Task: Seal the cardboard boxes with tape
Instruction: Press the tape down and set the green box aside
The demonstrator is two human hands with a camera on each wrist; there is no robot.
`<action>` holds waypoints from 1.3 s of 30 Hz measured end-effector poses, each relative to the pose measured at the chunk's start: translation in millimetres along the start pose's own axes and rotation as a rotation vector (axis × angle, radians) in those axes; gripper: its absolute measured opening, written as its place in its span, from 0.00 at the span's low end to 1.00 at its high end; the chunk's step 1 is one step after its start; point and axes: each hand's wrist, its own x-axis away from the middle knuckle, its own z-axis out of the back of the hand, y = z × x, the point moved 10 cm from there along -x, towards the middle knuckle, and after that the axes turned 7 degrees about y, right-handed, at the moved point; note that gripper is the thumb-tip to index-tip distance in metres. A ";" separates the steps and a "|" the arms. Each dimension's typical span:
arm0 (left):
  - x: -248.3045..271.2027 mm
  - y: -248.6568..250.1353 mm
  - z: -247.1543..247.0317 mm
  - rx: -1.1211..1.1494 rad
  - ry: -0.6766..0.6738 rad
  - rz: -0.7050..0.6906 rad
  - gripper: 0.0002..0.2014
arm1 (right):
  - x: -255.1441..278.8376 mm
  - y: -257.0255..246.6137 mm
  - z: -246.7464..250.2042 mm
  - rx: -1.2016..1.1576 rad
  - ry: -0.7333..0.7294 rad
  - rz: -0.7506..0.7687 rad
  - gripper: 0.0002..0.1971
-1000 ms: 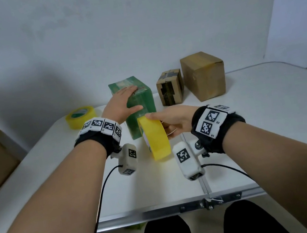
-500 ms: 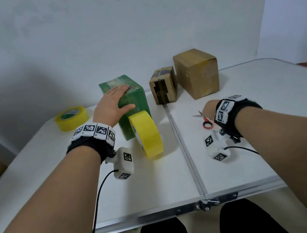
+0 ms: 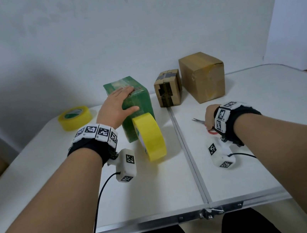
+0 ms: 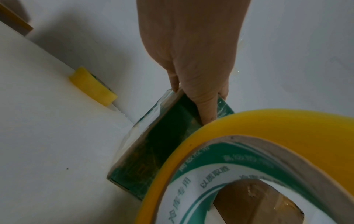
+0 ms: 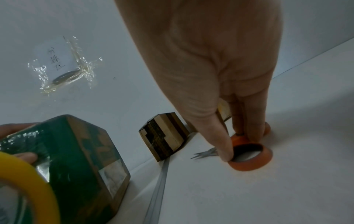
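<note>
right hand now gripping scissors

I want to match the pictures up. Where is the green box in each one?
Head: green box centre, behind the upright tape roll.
Left wrist: lower middle, left of the roll.
Right wrist: bottom left.
Shared landmark: the roll leaning on it.

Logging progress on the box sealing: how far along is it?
Looks done: the two brown boxes at the back carry tape. In hand: left hand presses the green box, tape roll standing against it; right hand grips the scissors. Left: presumably cutting the tape; that strip isn't clearly visible.
</note>
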 end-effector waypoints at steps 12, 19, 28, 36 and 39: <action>3.4 5.9 3.8 0.020 -0.016 0.008 0.33 | 95.7 -23.9 49.3 -0.106 0.159 0.073 0.16; -1.2 2.4 0.6 0.039 -0.029 -0.061 0.34 | 145.1 -69.9 165.9 -0.807 0.588 0.365 0.14; -12.1 -4.2 -3.2 0.174 -0.082 -0.094 0.37 | 176.0 -157.2 205.8 -0.655 0.623 0.786 0.23; 4.5 -49.2 20.8 0.951 0.046 0.565 0.07 | 170.8 -156.6 207.6 -0.568 0.648 0.782 0.01; 38.1 -59.3 18.9 0.731 0.043 0.778 0.11 | 167.5 -159.1 210.1 -0.525 0.683 0.715 0.06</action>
